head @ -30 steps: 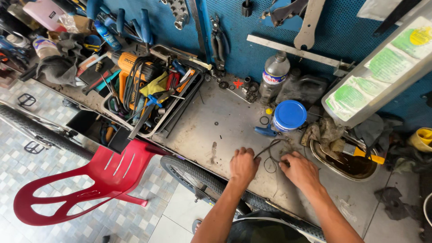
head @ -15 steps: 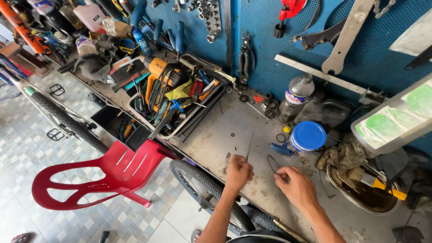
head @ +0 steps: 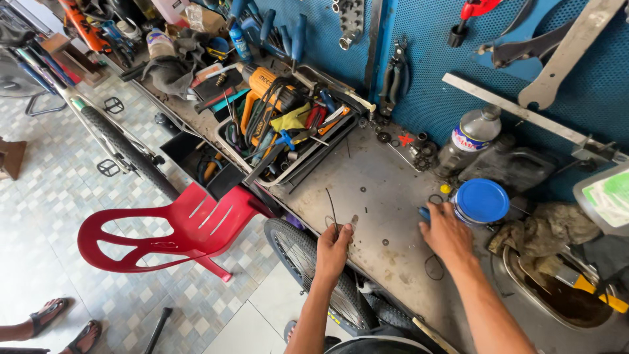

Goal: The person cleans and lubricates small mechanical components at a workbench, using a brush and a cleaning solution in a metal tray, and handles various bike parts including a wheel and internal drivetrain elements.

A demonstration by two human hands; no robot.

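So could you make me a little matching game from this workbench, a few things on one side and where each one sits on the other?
Things:
1. red plastic chair
2. blue-lidded tub
3. thin cable
4. bicycle wheel

Places:
A. beside the right hand
B. held in the left hand
C. on the tiled floor
D. leaning against the bench edge, below the left hand

Pairs: 1-C, 2-A, 3-B, 4-D

A blue pegboard wall (head: pixel 426 72) rises beyond the hands; a grey metal workbench (head: pixel 373 177) lies under them, a red plastic chair (head: pixel 177 229) on the pale tiled floor (head: pixel 59 203) to their left.
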